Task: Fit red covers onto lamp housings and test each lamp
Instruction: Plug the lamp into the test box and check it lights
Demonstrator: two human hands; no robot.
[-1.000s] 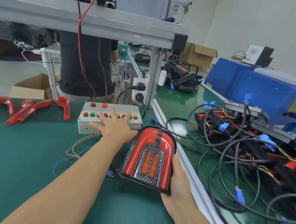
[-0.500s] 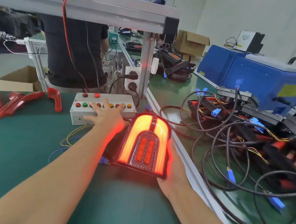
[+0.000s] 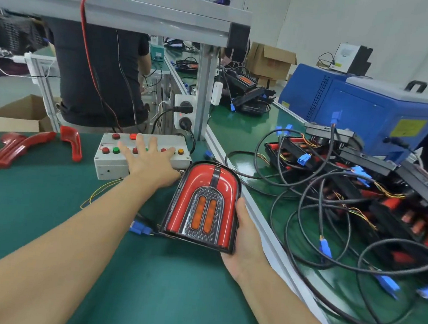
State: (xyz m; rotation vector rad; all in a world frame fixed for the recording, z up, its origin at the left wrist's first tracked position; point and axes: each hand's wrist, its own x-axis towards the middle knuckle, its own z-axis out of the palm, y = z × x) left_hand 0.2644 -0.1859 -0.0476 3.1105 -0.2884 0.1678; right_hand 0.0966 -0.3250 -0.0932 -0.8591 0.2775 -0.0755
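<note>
The left hand [image 3: 150, 162] lies flat with its fingers spread straight across the button row of the grey control box [image 3: 108, 162], its grip apart and clasping nothing. The right hand [image 3: 246, 239] has its grip clamped on the right edge of the lamp [image 3: 203, 205], thumb along the rim, propping it tilted up off the green desk [image 3: 45, 224]. The lamp's red cover is fitted on its black housing, with two orange strips in the middle, and nothing in it glows. A blue connector [image 3: 138, 228] lies just beside the lamp's lower left corner. Loose red covers [image 3: 19, 147] rest well to the left on the desk. A heap of black cables and lamp housings [image 3: 361, 191] sits to the right, in front of a blue machine [image 3: 369, 109]
</note>
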